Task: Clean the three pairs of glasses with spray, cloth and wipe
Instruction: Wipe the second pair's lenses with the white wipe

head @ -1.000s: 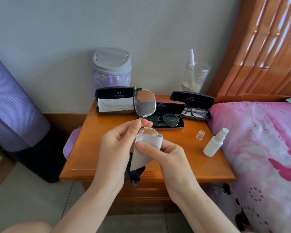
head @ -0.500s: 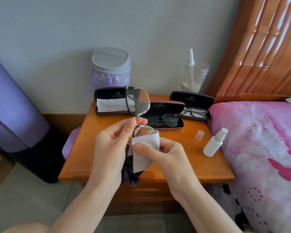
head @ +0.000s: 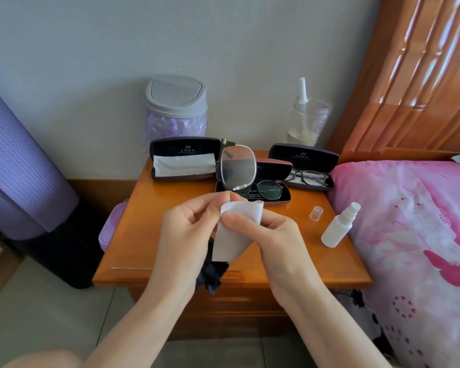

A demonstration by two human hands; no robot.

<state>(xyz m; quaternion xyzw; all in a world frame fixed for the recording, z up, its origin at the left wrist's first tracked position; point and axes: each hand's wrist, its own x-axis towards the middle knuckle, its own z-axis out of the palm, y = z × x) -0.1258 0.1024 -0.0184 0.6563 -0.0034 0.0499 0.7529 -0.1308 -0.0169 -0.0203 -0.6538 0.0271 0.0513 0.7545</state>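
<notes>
Over the nightstand my left hand pinches a pair of clear-framed glasses at the bridge, one lens standing up, and also holds a dark cloth that hangs below. My right hand pinches a white cloth folded over the lower lens, which is hidden. Two other pairs lie in open cases: round dark glasses in the middle, black glasses at the right. A white spray bottle lies near the bed, its clear cap beside it.
An open empty case with a white cloth inside stands at the back left. Behind it are a small grey-lidded bin and a clear jar. A pink bed borders the right; a purple roll stands left.
The glasses have turned in my left hand, the upright lens swinging slightly right. The white cloth now covers the whole lower lens under my right fingers.
</notes>
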